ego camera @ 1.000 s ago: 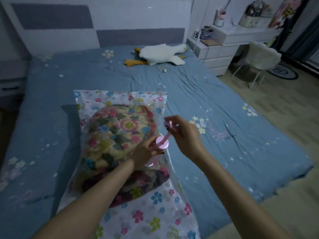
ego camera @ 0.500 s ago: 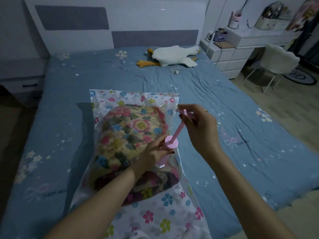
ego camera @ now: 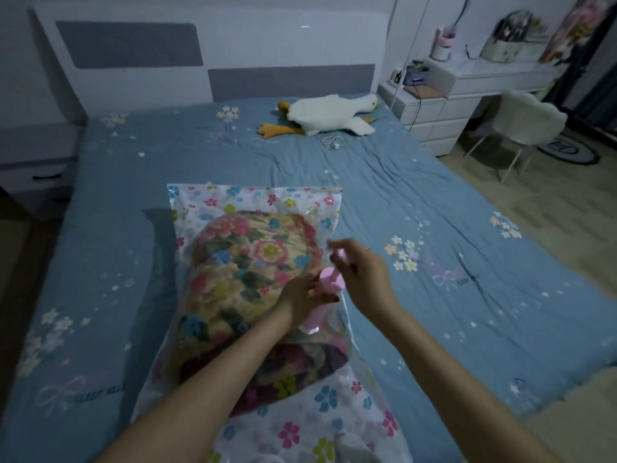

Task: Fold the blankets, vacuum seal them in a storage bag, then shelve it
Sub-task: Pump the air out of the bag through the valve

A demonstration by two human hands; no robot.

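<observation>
A clear storage bag printed with small flowers lies on the blue bed. Inside it sits a folded floral blanket. A pink hand pump stands upright on the bag's right side. My left hand grips the pump's barrel. My right hand is closed around the pump's handle just above the barrel's top. The pump's base is partly hidden behind my left hand.
A white goose plush and a coiled cable lie near the headboard. White drawers and a desk stand to the right, with a white chair on the floor. A nightstand stands to the left.
My right hand pulled the pump handle up, then pushed it back down toward the barrel. My left hand stayed on the barrel. The view shifted slightly.
</observation>
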